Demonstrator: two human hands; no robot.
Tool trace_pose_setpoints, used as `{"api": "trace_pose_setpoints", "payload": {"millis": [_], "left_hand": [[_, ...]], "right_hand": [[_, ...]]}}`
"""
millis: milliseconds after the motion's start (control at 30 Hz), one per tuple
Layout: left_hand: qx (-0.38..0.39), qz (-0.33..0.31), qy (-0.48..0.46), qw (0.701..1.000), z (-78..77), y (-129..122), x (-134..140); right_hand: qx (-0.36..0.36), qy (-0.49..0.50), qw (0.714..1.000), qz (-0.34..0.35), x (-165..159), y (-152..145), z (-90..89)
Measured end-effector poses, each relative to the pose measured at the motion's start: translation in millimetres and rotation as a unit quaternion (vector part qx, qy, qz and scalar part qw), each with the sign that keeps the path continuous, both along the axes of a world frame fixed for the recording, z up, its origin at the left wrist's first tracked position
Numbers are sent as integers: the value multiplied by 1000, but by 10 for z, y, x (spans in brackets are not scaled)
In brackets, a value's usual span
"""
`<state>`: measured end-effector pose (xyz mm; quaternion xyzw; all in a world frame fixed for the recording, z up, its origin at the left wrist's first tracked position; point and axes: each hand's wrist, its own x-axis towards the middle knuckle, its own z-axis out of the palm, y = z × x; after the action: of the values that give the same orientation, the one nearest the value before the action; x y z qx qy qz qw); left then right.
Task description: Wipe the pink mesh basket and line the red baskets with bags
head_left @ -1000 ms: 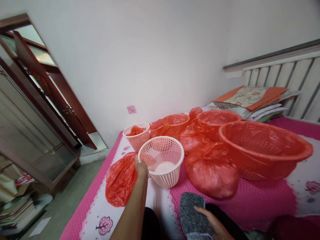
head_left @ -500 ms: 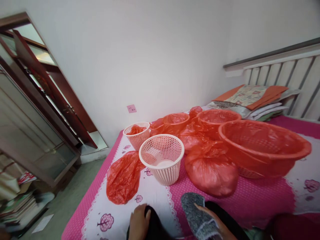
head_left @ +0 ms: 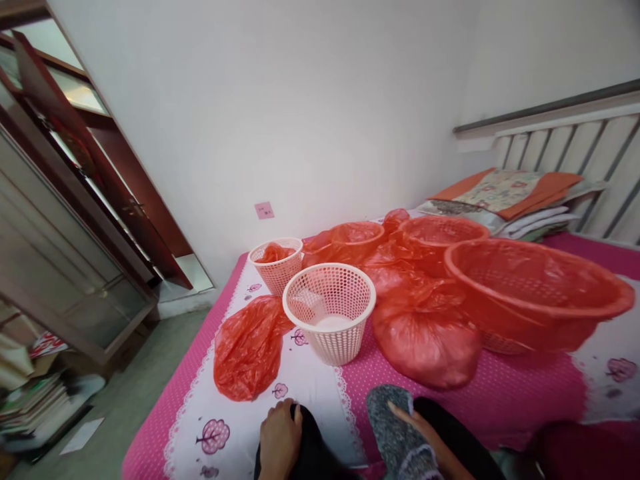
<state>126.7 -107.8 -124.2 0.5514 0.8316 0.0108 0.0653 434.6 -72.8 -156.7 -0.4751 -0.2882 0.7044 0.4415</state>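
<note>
My left hand [head_left: 281,433] lies open on a black-clad knee, its fingers draped over the top. My right hand [head_left: 425,433] rests against a foot in a fuzzy grey sock [head_left: 387,417], with one finger stretched along it; its other fingers are hidden. Beyond my hands stands a pale pink mesh basket [head_left: 345,343] with bare walls inside. On its left lies a crumpled red plastic bag [head_left: 247,353]. A tied, bulging red plastic bag [head_left: 427,347] sits on its right.
Behind are another pink basket [head_left: 280,273] with red plastic in it and several red-covered baskets [head_left: 440,230]. A large red-lined basket [head_left: 540,327] stands at right. The bed [head_left: 170,400] ends at left. Folded bedding [head_left: 520,190] lies by the radiator [head_left: 575,157].
The view has shifted slightly, so the baskets sit a little higher and further right in it. Both hands stay nearly where they were.
</note>
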Motion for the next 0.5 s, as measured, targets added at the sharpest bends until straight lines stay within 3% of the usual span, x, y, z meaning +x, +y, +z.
{"api": "trace_pose_setpoints", "payload": {"millis": [100,267,500], "left_hand": [[1,-2,-3,1000,-8,-2,-26],[-7,-9,-7,1000,-5,26,-40],[-9,-7,-7,1000,2,13,-31]], "right_hand": [[-27,18,999,-30,-47,90,-86],[119,-91,983,-108,-15,420,-8],[238,-216,944,-80,-13,707,218]]}}
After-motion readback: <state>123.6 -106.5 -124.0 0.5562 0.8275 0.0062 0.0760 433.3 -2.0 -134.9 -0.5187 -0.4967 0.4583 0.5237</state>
